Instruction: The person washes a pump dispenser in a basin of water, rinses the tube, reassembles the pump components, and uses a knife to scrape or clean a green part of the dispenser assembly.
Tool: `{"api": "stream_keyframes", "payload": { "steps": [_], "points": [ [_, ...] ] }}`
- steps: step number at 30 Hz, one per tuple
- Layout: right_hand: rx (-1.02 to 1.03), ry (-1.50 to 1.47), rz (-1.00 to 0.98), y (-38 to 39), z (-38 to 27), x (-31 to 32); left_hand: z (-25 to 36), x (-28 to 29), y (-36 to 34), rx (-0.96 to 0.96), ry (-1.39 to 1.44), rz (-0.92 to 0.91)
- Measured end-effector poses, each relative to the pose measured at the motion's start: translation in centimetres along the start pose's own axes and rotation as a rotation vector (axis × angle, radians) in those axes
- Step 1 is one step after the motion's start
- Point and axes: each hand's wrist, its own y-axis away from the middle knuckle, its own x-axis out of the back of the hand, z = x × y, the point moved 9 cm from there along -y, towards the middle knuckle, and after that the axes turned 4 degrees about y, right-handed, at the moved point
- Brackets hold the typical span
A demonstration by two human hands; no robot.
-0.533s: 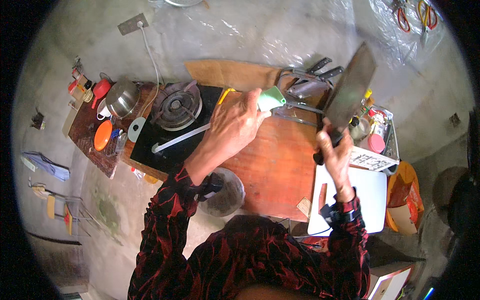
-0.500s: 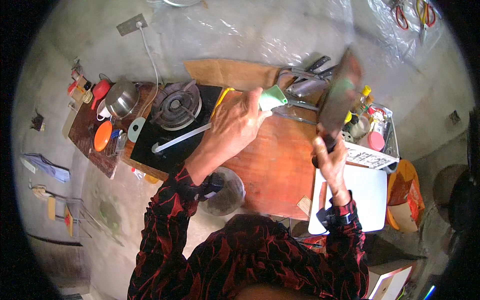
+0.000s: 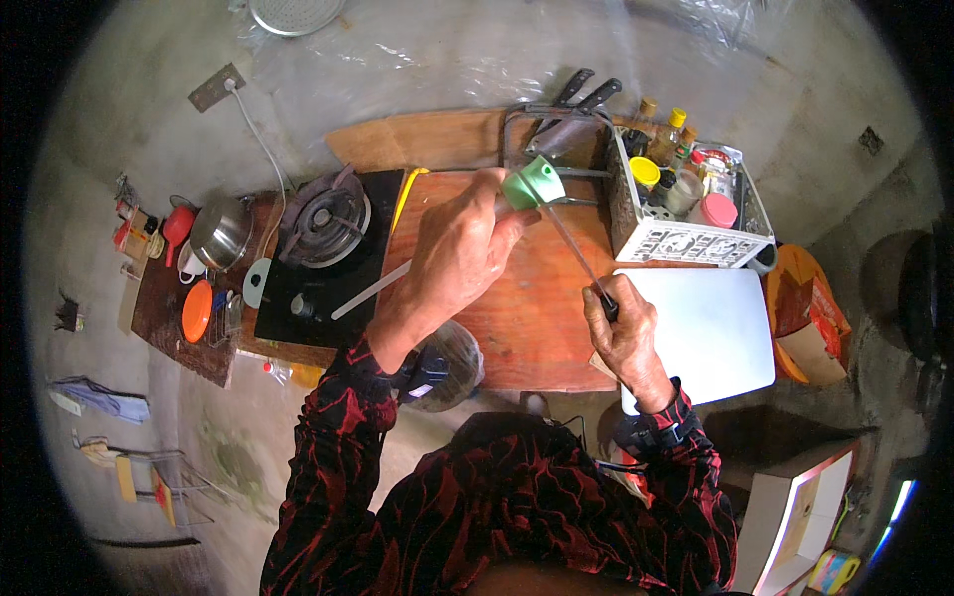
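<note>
My left hand (image 3: 452, 253) is closed around a long thing with a thin white stalk (image 3: 370, 291) and a wide pale green end (image 3: 533, 185); I cannot tell its kind. The green end sticks out past my thumb and fingers. In my right hand (image 3: 626, 328) is a kitchen knife (image 3: 576, 248), gripped by its dark handle. Its blade is seen almost edge-on, slanting up and left. The far end of the blade comes right up to the green end; whether they touch I cannot tell. Both hands are above the reddish wooden table (image 3: 527, 338).
A white cutting board (image 3: 701, 333) lies at the right, by a white basket (image 3: 696, 248) of bottles and jars. More knives (image 3: 576, 109) stand in a rack behind. On the left are a black gas stove (image 3: 323, 228), a steel pot (image 3: 221, 233) and an orange lid-like disc (image 3: 197, 311).
The knife has come down and left, turning from broad side to edge, toward the green end. My left hand still holds the stalk, with its green end turned. The view has shifted.
</note>
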Motion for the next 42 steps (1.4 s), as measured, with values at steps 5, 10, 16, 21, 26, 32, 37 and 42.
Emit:
{"api": "stream_keyframes", "payload": {
  "steps": [5,10,16,21,26,32,37,42],
  "points": [
    [0.041,0.045,0.034,1.1,-0.2,0.7,1.0,0.1,0.6,-0.16,0.041,0.057],
    [0.125,0.086,0.049,1.0,-1.9,1.6,3.0,0.3,1.2,-0.298,0.102,0.064],
    [0.202,0.109,0.073,0.4,-4.1,2.0,3.6,0.3,2.3,-0.321,0.191,0.135],
    [0.181,0.084,0.036,1.6,-2.6,1.7,3.0,-1.0,1.8,-0.19,0.388,-0.031],
    [0.163,0.098,0.035,2.6,-1.2,2.1,2.0,-3.5,2.4,-0.068,0.43,-0.183],
    [0.121,0.113,0.037,3.7,0.6,2.6,1.4,-5.8,2.7,-0.054,0.46,-0.23],
    [0.05,0.164,0.002,4.6,2.0,3.3,-0.2,-5.2,1.6,0.099,0.592,-0.146],
    [-0.018,0.207,-0.071,5.5,4.3,3.3,-1.2,-5.9,1.1,0.227,0.738,-0.187]
  ]
}}
